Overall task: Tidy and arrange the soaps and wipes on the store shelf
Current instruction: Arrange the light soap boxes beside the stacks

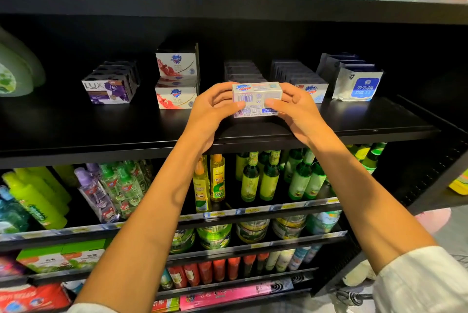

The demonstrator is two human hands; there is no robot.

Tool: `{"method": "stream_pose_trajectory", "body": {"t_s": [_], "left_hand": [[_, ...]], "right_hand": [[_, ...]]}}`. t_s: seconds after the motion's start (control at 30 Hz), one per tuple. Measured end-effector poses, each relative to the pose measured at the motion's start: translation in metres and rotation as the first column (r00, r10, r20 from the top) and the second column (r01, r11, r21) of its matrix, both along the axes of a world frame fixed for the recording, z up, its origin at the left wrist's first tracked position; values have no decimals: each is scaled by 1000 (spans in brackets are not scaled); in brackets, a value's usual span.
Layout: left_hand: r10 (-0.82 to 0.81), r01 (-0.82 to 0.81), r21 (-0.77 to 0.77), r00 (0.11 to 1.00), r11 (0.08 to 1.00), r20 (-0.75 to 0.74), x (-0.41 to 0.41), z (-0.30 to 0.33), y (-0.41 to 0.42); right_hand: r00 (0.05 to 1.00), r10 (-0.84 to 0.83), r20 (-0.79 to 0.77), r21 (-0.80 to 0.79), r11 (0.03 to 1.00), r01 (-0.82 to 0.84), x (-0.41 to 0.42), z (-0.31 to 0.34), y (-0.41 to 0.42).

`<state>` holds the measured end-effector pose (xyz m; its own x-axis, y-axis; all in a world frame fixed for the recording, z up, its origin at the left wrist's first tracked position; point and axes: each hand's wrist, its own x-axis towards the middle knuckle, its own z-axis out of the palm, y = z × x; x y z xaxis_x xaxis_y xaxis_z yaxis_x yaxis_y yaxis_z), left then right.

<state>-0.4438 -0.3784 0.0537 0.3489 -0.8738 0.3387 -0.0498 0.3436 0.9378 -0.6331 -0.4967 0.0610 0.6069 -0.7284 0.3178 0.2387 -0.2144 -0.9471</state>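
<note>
— Holding that soap box (257, 99) just above the front edge of the shelf (379, 120) looks risky — if either side lets go early it could tip off the edge, or knock the pomegranate soap stack (176, 79) to its left.

— Grip seems firm, though. The left hand (215, 107) and right hand (295, 107) each pinch one end, thumbs on the barcode face, fingers curled behind.

— Rows of dark boxes (243, 70) sit behind it, wipes (359, 85) toward the shelf's right end.

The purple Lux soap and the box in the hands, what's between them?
In the head view, two red-and-white soap boxes, stacked one on another, stand between the Lux soap and the held soap box.
</note>
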Motion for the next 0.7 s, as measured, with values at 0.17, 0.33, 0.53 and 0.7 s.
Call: {"method": "stream_pose_trajectory", "body": {"t_s": [0.17, 0.33, 0.53, 0.7], "left_hand": [[46, -44, 45, 997, 998, -55, 1, 2, -1], [60, -52, 96, 994, 994, -87, -1, 4, -4], [23, -18, 90, 999, 996, -50, -3, 5, -2], [-23, 23, -5, 996, 1000, 92, 2, 0, 0]], "right_hand": [[997, 66, -36, -29, 997, -67, -1, -1, -4], [990, 98, -100, -109, 988, -109, 1, -3, -4], [993, 47, -113, -145, 987, -64, 1, -3, -3], [995, 51, -80, -102, 993, -59, 0, -3, -3]]}}
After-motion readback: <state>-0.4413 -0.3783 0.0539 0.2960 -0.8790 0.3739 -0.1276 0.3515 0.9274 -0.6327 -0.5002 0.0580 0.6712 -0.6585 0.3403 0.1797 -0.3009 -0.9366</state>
